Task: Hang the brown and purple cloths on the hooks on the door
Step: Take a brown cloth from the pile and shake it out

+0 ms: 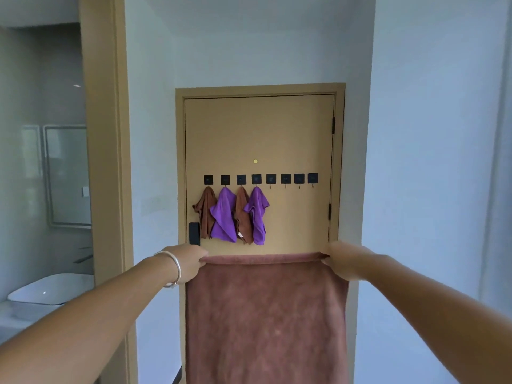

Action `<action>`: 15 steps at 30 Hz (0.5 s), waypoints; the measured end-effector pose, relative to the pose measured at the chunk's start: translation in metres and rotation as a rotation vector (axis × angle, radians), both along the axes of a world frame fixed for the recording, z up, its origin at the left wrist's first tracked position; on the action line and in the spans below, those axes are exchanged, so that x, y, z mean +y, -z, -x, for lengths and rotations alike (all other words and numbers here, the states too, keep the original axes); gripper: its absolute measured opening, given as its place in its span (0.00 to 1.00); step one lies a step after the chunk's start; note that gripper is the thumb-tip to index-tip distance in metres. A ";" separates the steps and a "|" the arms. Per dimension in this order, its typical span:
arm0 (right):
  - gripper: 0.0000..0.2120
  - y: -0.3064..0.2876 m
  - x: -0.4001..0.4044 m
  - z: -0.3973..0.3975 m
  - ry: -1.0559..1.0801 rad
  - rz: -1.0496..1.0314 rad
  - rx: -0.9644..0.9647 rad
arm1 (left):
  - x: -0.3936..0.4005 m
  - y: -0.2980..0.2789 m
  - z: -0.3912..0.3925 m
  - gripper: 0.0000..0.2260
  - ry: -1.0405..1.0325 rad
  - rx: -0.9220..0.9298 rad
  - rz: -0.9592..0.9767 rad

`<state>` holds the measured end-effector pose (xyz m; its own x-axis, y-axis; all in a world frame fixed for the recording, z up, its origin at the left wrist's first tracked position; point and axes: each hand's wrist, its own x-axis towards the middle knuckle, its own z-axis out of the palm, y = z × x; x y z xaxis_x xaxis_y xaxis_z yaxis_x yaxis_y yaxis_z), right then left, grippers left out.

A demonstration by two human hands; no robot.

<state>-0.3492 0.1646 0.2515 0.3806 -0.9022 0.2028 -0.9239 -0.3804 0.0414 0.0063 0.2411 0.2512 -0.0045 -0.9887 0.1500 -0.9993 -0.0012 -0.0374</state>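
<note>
A brown cloth [266,314] hangs spread flat in front of me. My left hand [188,263] pinches its top left corner and my right hand [342,261] pinches its top right corner. Beyond it is a tan door [291,134] with a row of several black hooks [285,179]. On the left hooks hang a brown cloth [206,210], a purple cloth [224,216], a second brown cloth [242,214] and a second purple cloth [258,214]. The hooks to the right of them are bare.
A black lock handle [194,234] sits on the door's left edge. White walls flank the door. Through an opening on the left are a mirror [68,176] and a white basin [50,291] on a counter.
</note>
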 end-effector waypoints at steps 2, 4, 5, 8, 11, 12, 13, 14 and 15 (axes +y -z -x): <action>0.11 -0.008 -0.033 0.000 -0.018 0.020 -0.019 | -0.028 -0.005 0.002 0.11 -0.020 -0.011 0.031; 0.12 -0.012 -0.064 -0.001 -0.026 0.037 -0.033 | -0.056 -0.007 0.002 0.10 -0.029 -0.011 0.050; 0.12 -0.012 -0.079 -0.001 -0.025 0.038 -0.038 | -0.070 -0.007 0.002 0.10 -0.030 -0.009 0.050; 0.12 -0.005 -0.121 -0.003 -0.009 0.009 -0.026 | -0.113 -0.004 0.000 0.11 -0.018 -0.017 0.034; 0.12 0.001 -0.164 -0.009 0.002 -0.007 -0.020 | -0.161 0.003 -0.007 0.11 0.016 -0.019 0.040; 0.12 0.002 -0.179 -0.011 0.005 -0.010 -0.023 | -0.178 0.005 -0.010 0.11 0.032 -0.014 0.043; 0.12 0.004 -0.193 -0.014 0.011 -0.014 -0.024 | -0.195 0.006 -0.014 0.11 0.049 -0.002 0.048; 0.12 0.005 -0.208 -0.017 0.019 -0.016 -0.021 | -0.214 0.008 -0.017 0.11 0.065 0.013 0.057; 0.11 0.005 -0.222 -0.020 0.029 -0.018 -0.014 | -0.232 0.009 -0.021 0.12 0.079 0.030 0.068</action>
<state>-0.3289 -0.0578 0.2461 0.3515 -0.9164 0.1916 -0.9350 -0.3541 0.0218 0.0278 0.0088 0.2423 -0.0767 -0.9730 0.2176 -0.9970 0.0765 -0.0096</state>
